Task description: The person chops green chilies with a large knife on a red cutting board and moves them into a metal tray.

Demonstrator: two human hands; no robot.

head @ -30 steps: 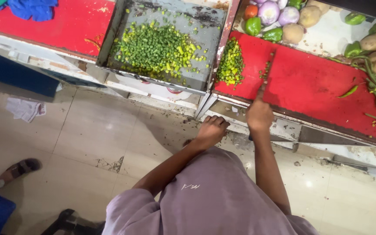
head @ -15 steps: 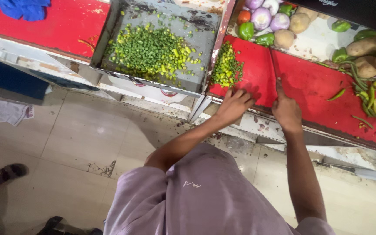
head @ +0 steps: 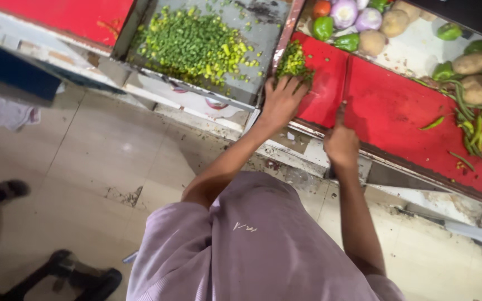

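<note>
Left hand (head: 282,99): fingers spread wide, pressing flat on the pile of chopped green beans (head: 293,60)
Right hand (head: 341,146): squeezed tight around the knife (head: 346,83)
Pile: on the red chopping board (head: 397,111), at its left edge, beside the metal tray (head: 263,33) of chopped greens
</note>
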